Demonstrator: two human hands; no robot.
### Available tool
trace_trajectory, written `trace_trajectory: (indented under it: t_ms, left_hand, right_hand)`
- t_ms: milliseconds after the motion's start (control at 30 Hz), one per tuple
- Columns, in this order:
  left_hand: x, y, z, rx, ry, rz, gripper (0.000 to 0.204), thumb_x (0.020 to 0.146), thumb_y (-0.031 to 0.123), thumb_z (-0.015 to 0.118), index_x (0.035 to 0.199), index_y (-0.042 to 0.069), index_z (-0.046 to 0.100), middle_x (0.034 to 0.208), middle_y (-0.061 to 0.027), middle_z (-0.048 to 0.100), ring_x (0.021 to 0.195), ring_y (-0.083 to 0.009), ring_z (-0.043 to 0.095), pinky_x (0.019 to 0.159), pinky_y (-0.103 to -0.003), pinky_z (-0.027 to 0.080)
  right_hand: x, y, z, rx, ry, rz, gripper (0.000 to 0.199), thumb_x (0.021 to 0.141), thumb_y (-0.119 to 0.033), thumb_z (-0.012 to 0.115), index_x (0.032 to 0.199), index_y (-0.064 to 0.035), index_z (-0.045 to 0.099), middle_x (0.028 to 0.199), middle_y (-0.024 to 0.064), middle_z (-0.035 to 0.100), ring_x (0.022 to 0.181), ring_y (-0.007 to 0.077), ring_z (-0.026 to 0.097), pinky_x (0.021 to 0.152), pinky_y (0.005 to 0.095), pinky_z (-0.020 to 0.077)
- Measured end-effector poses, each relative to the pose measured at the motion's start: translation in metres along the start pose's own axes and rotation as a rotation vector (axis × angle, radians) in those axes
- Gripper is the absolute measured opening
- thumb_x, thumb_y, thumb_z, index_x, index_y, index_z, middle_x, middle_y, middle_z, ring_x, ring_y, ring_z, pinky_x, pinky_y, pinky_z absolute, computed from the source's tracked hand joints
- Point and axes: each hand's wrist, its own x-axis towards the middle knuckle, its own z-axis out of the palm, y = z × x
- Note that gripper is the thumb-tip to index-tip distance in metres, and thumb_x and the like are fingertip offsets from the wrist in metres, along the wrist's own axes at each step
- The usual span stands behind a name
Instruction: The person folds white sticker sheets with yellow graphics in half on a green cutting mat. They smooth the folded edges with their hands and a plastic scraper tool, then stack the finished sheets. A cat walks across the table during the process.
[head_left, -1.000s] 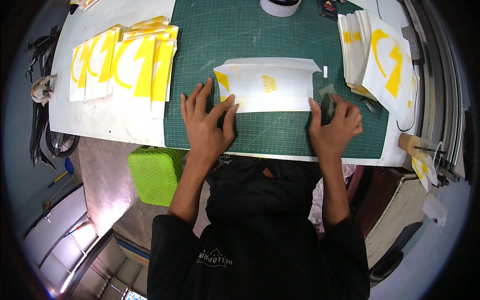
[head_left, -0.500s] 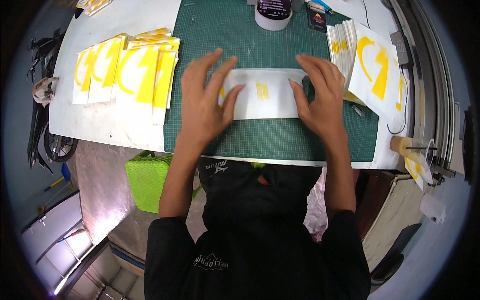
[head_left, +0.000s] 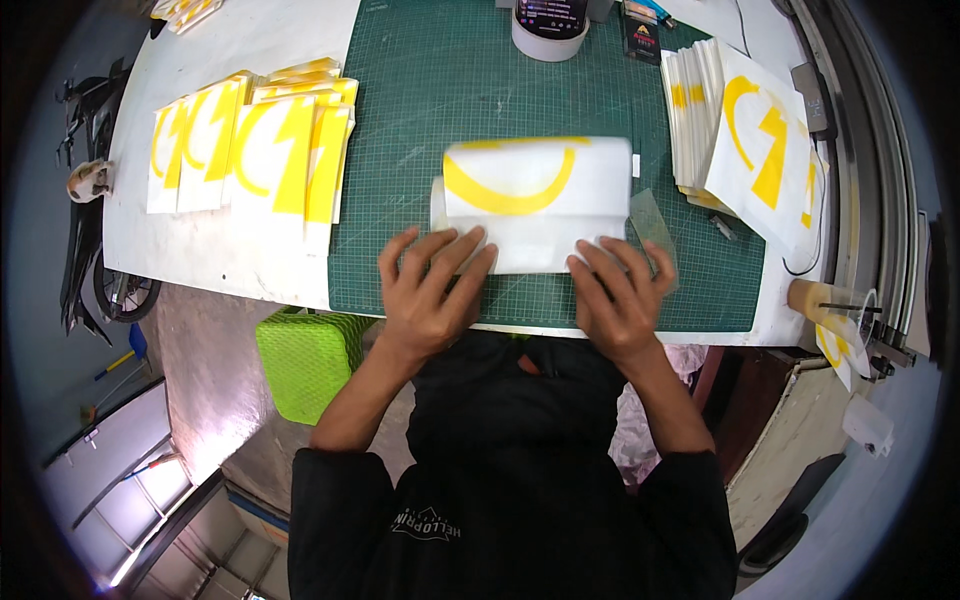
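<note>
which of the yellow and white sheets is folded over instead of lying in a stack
The sheet in the middle of the green cutting mat, under both hands. The others sit stacked at the table's left and right.

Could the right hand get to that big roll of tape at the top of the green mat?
Probably yes. The right hand rests flat on the folded sheet, and the tape roll sits straight beyond it on the green mat. Only the flat sheet lies between, so it could reach over it.

Left hand (head_left: 430, 295) and right hand (head_left: 620, 300) lie flat, fingers spread, palms down.
</note>
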Motion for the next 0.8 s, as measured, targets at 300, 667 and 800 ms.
trace_trajectory:
  t_ms: [300, 667, 800]
  left_hand:
    - [0.005, 0.011, -0.009, -0.139, -0.086, -0.087, 0.054, 0.082, 0.034, 0.086, 0.130, 0.014, 0.071, 0.147, -0.0077, 0.061, 0.123, -0.0294, 0.059, 0.107, -0.054, 0.040]
    - [0.001, 0.004, 0.024, -0.045, -0.168, 0.009, 0.056, 0.082, 0.006, 0.073, 0.138, 0.010, 0.067, 0.143, -0.0106, 0.065, 0.131, -0.0328, 0.061, 0.114, -0.053, 0.042]
    - [-0.003, 0.029, 0.020, -0.086, -0.302, -0.038, 0.052, 0.090, 0.008, 0.070, 0.140, -0.003, 0.060, 0.149, -0.0213, 0.059, 0.140, -0.0393, 0.056, 0.117, -0.053, 0.043]
  right_hand:
    - [0.007, -0.008, -0.020, 0.182, -0.072, 0.174, 0.036, 0.079, -0.024, 0.082, 0.111, -0.0102, 0.076, 0.136, 0.0078, 0.065, 0.127, 0.0321, 0.058, 0.110, 0.0559, 0.0340]
    - [0.011, 0.019, 0.013, 0.124, -0.156, -0.049, 0.039, 0.080, -0.001, 0.075, 0.119, -0.0035, 0.073, 0.129, 0.0132, 0.071, 0.129, 0.0298, 0.063, 0.113, 0.0549, 0.0451]
    - [0.005, 0.015, 0.016, 0.251, -0.221, 0.003, 0.033, 0.089, -0.005, 0.074, 0.121, 0.0045, 0.071, 0.134, 0.0177, 0.068, 0.138, 0.0350, 0.058, 0.118, 0.0517, 0.0447]
